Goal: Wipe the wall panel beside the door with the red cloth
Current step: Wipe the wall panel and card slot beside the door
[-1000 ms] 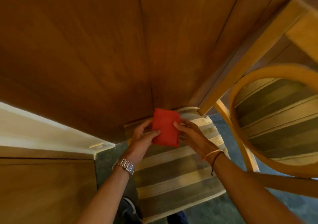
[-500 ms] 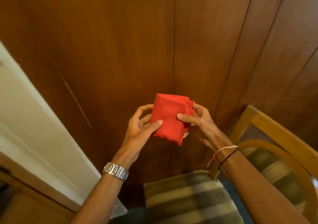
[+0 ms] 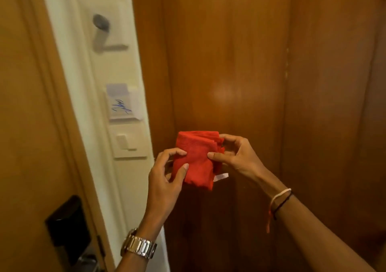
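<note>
A folded red cloth [image 3: 197, 159] with a small white tag at its lower right is held up in front of the dark wooden wall panel [image 3: 227, 63]. My left hand [image 3: 167, 177] pinches its left edge between thumb and fingers. My right hand [image 3: 236, 157] grips its right edge, thumb on the front. The cloth hovers close to the panel; whether it touches is unclear. The light wooden door [image 3: 27, 125] stands at the left.
Between door and panel runs a cream wall strip [image 3: 83, 84] with a card holder [image 3: 123, 102], a light switch [image 3: 128, 141] and a round grey fitting [image 3: 101, 24]. A black door lock [image 3: 67, 228] sits low on the door. More wood panels [image 3: 334, 104] meet at a corner on the right.
The view has swung up from the striped chair seat to the wall and door. Both hands have lifted the folded cloth higher, still holding it on both sides.
</note>
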`<action>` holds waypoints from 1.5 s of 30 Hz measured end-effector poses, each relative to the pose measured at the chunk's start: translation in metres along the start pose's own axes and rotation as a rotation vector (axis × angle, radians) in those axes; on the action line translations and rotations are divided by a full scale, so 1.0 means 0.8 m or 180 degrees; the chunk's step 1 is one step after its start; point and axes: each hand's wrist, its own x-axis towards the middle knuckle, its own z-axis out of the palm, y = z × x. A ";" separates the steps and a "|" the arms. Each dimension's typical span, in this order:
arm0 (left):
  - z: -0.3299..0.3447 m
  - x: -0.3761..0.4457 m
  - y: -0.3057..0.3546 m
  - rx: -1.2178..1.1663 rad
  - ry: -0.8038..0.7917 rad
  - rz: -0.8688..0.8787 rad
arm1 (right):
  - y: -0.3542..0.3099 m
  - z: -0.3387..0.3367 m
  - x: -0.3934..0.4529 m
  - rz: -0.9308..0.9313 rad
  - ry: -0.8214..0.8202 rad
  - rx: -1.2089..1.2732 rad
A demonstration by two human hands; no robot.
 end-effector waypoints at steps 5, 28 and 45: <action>-0.067 0.015 0.004 0.0617 0.0762 0.0184 | -0.035 0.078 0.047 -0.0398 -0.0230 -0.0428; -0.092 0.129 -0.051 0.3156 0.0961 0.0971 | -0.040 0.089 0.161 -0.2162 0.1851 -0.3972; -0.078 0.130 -0.073 0.3593 0.1081 0.0879 | 0.002 0.070 0.191 -0.2592 0.2174 -0.4707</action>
